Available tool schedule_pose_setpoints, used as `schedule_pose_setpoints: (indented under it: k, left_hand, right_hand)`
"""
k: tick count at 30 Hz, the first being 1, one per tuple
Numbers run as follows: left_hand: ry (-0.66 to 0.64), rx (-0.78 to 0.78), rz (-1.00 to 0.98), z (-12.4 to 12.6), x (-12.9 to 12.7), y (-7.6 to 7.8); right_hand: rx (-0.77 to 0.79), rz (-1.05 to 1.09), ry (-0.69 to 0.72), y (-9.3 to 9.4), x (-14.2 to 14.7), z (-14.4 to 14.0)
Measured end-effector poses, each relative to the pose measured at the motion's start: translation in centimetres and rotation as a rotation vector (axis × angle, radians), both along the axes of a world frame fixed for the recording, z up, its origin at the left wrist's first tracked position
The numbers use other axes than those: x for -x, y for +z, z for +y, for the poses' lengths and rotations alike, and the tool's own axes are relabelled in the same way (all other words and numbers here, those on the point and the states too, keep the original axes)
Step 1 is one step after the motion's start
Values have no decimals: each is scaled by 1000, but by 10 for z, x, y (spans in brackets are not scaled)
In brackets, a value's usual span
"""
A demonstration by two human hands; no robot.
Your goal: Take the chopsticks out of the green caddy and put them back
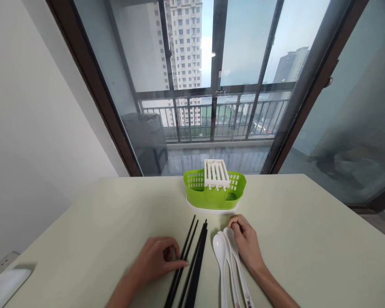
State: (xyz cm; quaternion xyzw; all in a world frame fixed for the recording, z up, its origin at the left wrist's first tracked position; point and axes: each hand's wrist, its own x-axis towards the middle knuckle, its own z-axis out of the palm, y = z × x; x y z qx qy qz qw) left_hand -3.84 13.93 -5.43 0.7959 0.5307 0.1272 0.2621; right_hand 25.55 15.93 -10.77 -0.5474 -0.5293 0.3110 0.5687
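While the left hand pinches black chopsticks lying lengthwise toward a green holder, the right hand curls loosely over white spoons alongside.

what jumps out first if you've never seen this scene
The bright green cutlery holder with its white slotted insert stands at the far middle of the pale table, before the balcony window. Nearer, the left hand touches a bundle of black chopsticks, and the right hand rests on white spoons lying beside them.
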Motion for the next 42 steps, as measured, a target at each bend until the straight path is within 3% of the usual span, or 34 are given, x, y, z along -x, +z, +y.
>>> schedule_pose_setpoints:
  k: [8,14,20,28,36,42]
  left_hand:
    - [53,46,3,10,19,9]
    - [122,-50,53,15,39,15]
    - [284,-334,127,21,48,-2]
    - [340,-571,207,26,44,-25]
    - [377,-505,171,21,33,-22]
    - [449,-372,-108,13,16,-12]
  right_hand:
    - [15,-1,13,0,0,-1]
    - [13,0,19,-1,0,-1]
    - [11,-3,21,-2,-1,0]
    - [7,-15,26,-1,0,0]
    - [0,-33,23,-3,-1,0]
    - [-21,-55,9,-4,-3,-1]
